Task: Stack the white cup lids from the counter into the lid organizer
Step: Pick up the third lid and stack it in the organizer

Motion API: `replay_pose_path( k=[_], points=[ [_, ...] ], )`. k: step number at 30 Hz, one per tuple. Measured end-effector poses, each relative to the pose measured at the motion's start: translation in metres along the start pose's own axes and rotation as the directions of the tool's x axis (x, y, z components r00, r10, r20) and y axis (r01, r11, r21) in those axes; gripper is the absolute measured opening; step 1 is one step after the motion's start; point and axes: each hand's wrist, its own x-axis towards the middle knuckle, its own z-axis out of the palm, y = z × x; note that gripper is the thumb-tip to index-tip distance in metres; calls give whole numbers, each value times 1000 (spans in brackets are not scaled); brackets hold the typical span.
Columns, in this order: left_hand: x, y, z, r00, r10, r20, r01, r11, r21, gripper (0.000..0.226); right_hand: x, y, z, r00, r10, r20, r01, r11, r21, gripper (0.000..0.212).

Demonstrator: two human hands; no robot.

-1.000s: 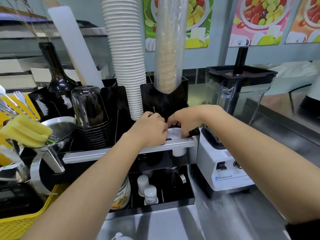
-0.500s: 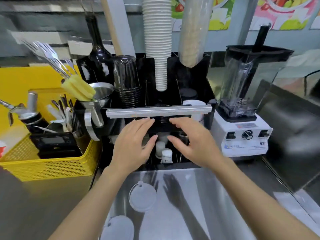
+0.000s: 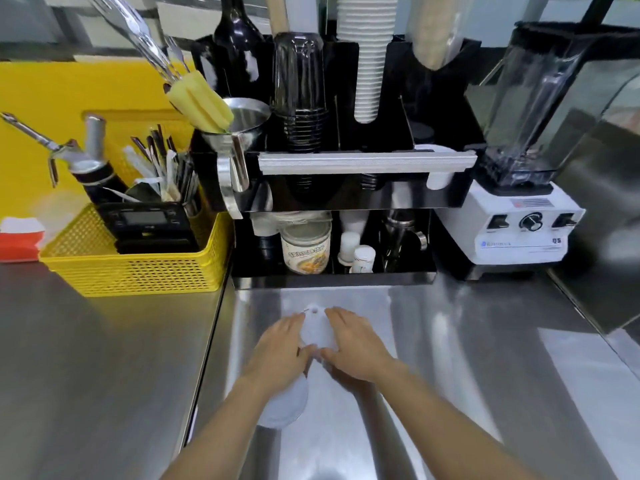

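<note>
1. Steel counter (image 3: pixel 450 358), near side; black organizer (image 3: pixel 346 199) stands at the far edge.
2. Change: both hands, up at the organizer a second ago, now sit low on the counter. Judged: one deposit done, next pickup starting.
3. Far lid (image 3: pixel 317 329) lies flat between left hand (image 3: pixel 280 351) and right hand (image 3: pixel 356 348); fingers part-curled, touching its edges, not clearly lifting.
4. Second lid (image 3: pixel 284 407) lies nearer, partly under the left wrist.
5. Blender (image 3: pixel 519 233) right, yellow basket (image 3: pixel 138 271) left.

Cup lid (image 3: pixel 317 329) flat on counter (image 3: pixel 450 375), between fingers of left hand (image 3: pixel 282 351) and right hand (image 3: pixel 356 344). Second lid (image 3: pixel 285 405) under left wrist. Lid organizer (image 3: pixel 332 199) beyond fingertips; basket (image 3: pixel 138 268) far left of it, blender (image 3: pixel 523 209) right.
</note>
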Motion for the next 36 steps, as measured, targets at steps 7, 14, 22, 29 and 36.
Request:
replay_pose_path(
  k=[7, 14, 22, 29, 36],
  points=[
    [-8, -4, 3, 997, -30, 67, 45, 971, -237, 45, 11, -9, 25, 973, 229, -36, -223, 967, 122, 75],
    [-9, -5, -19, 998, 59, -16, -61, 965, -256, 55, 8, -12, 6, 985, 152, -79, -122, 947, 296, 80],
    [12, 22, -66, 974, 226, -25, -209, 846, -491, 80, 1, -5, -67, 970, 145, -193, -47, 897, 439, 83],
    [27, 71, -106, 856, 347, -383, -475, 820, -320, 58, -12, -12, -144, 914, 90, -395, 95, 900, 426, 69],
    [48, 125, -139, 721, 472, -508, -657, 698, -283, 58, -26, 7, -211, 850, 31, -527, 158, 938, 309, 69]
  ],
)
